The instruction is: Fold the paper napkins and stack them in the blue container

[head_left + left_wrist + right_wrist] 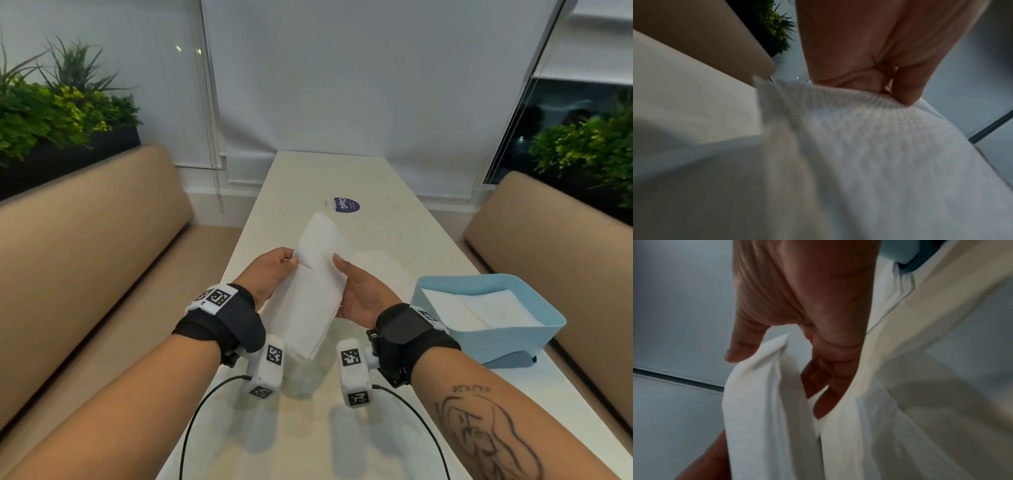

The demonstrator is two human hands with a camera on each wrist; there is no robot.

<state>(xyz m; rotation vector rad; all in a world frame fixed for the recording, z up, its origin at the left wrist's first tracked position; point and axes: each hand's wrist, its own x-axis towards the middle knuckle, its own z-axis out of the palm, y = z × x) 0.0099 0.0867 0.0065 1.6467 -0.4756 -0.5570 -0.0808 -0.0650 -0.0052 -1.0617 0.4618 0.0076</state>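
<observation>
Left hand (pixel 270 274) pinches napkin (pixel 308 305); right hand (pixel 363 293) grips it.

On my screen the head view is evenly lit and fairly sharp: soft indoor light from overhead, a cool cast on the blind (pixel 342 85), the window (pixel 565 116) at right dark. The table (pixel 411 240) has a dull sheen, with soft shadows pooled under the wrists near the bottom edge. The wide lens bows the benches (pixel 85 246) and frame lines at the sides. Both wrist views are dimmer and smeared — in the left one the napkin (pixel 890 154) is out of focus except the weave beside the left hand (pixel 869 48); in the right one the right hand (pixel 807 296) and the paper edges are motion-blurred, a grey shadow lying across the table.
</observation>
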